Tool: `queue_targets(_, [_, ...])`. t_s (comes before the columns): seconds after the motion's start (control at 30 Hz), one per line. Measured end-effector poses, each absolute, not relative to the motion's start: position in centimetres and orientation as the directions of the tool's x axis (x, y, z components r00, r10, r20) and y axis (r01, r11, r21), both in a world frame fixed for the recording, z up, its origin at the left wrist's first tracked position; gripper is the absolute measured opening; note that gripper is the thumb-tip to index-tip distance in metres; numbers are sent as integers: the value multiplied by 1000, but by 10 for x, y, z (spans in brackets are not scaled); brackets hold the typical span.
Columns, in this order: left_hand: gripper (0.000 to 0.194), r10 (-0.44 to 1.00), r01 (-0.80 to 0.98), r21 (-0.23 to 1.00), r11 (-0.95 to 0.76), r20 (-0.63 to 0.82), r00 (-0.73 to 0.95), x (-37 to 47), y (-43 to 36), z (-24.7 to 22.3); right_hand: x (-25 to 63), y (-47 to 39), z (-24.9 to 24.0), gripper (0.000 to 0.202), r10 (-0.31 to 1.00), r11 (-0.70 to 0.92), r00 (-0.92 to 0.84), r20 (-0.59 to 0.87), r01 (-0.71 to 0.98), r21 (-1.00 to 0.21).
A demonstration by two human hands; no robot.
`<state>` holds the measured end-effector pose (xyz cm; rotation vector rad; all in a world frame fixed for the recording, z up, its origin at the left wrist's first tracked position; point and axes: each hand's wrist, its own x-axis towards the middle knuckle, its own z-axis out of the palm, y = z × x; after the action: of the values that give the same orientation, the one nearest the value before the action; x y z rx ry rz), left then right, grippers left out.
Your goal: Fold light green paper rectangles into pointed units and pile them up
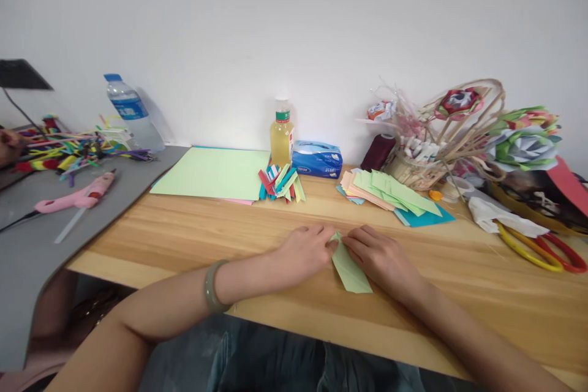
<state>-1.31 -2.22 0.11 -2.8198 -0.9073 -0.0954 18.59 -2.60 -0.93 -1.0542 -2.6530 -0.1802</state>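
A light green piece of paper (351, 269), folded to a point at its far end, lies on the wooden table (206, 226) in front of me. My left hand (309, 252) pinches the pointed end from the left, its fingers closed. From the right, my right hand (379, 254) presses its closed fingers on the same far end and along the right edge. The paper's near end shows uncovered between my wrists. The fingertips partly hide the fold.
Behind my hands lie paper strips (280, 184), green sheets (215, 171) and stacked coloured paper (390, 190). A drink bottle (282, 138) stands beside a tissue pack (316, 159). Scissors (542, 248) and a flower basket (413, 165) sit right; a pink glue gun (76, 195) left, near another person's hand (10, 146).
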Motion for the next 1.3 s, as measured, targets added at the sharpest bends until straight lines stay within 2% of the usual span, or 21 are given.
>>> queue_targets(0.27, [22, 528, 552, -183, -814, 163, 833, -14, -18, -5, 187, -27, -9, 20, 660, 724, -698, 278, 689, 13])
queue_targets(0.43, [23, 528, 555, -201, -807, 176, 831, -13, -18, -8, 186, -25, -9, 20, 648, 733, -695, 311, 681, -7])
queue_targets(0.63, [21, 529, 552, -207, -808, 158, 834, -15, -19, -2, 189, -21, -7, 29, 699, 708, -650, 299, 687, -161])
queue_targets(0.73, [20, 530, 545, -205, -813, 127, 839, -15, -19, 2, 188, -20, -6, 34, 729, 681, -630, 268, 707, -190])
queue_targets(0.87, [23, 536, 542, -215, -813, 89, 839, -13, -21, 5, 192, -19, -2, 35, 736, 676, -646, 201, 703, -221])
queue_targets(1.1, [25, 561, 557, -250, -792, 63, 826, -12, -25, 8, 212, -15, 13, 49, 704, 674, -710, 26, 655, -343])
queue_targets(1.2, [24, 559, 557, -243, -794, 65, 826, -13, -23, 4, 218, -15, 25, 46, 705, 628, -709, -32, 645, -436])
queue_targets(1.3, [20, 533, 544, -211, -812, 111, 839, -16, -17, -1, 223, -15, 37, 36, 671, 544, -730, -133, 606, -580])
